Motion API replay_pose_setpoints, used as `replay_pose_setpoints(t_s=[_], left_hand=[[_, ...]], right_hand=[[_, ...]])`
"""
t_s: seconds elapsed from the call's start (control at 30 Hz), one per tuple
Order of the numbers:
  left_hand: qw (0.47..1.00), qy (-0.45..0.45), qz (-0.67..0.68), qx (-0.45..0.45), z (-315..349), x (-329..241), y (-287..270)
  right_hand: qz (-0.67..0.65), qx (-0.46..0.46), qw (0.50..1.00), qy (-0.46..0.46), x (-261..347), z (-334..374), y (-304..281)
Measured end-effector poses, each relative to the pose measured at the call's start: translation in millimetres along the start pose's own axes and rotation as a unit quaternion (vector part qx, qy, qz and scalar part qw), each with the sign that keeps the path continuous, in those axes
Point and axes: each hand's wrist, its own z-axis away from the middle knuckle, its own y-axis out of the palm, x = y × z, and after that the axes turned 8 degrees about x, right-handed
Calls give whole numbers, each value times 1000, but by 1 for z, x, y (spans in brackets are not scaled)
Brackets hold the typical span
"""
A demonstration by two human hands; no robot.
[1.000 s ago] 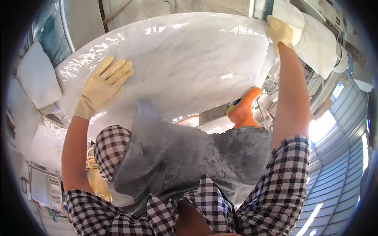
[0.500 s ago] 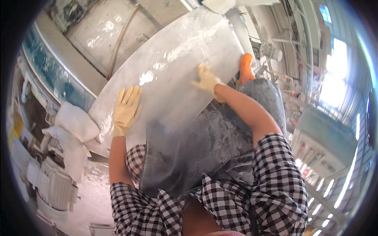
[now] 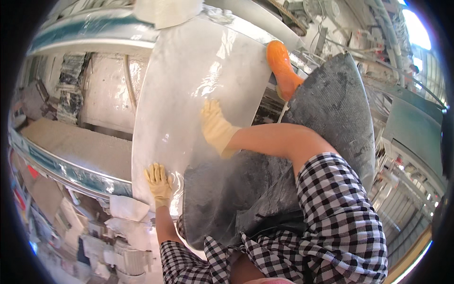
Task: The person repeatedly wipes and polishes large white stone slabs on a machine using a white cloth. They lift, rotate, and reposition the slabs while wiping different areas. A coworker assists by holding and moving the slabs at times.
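A wide, pale grey slab point(image 3: 170, 75), wet and glossy like polished stone, lies in front of me with a curved outline. Near its lower left edge my left hand point(image 3: 159, 183) rests flat in a cream rubber glove, fingers spread. My right hand point(image 3: 216, 125), in a matching glove, lies palm down on the slab's middle, its fingers extended and slightly blurred. Neither hand grasps anything. A dark, wet apron point(image 3: 236, 189) covers my lap and overlaps the slab's near edge. Beyond it, by the slab's right edge, shows an orange rubber boot point(image 3: 282, 66).
Beams with blue-green sides point(image 3: 94, 177) run up to the slab's left edge, with a hose point(image 3: 128, 83) between them. White cloth-like pads point(image 3: 127, 208) sit at the lower left corner, and another white pad point(image 3: 168, 9) at the far end. Machinery point(image 3: 321, 9) stands at far right.
My view has swung round, so the slab now runs more upright in the picture. My right hand has swept leftward across the slab; the left stays flat near the edge.
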Motion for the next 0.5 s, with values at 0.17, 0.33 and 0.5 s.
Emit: replay_pose_setpoints(t_s=[0.17,0.33,0.5], left_hand=[[955,-138,-85,246,-1,-23,-21],[839,-288,-36,460,-45,-48,-61],[794,-327,3,512,-103,-49,-90]], right_hand=[[-88,63,993,-50,-3,-4,-5],[-194,156,967,-59,-13,-11,-56],[-388,193,899,-67,-49,-9,-79]])
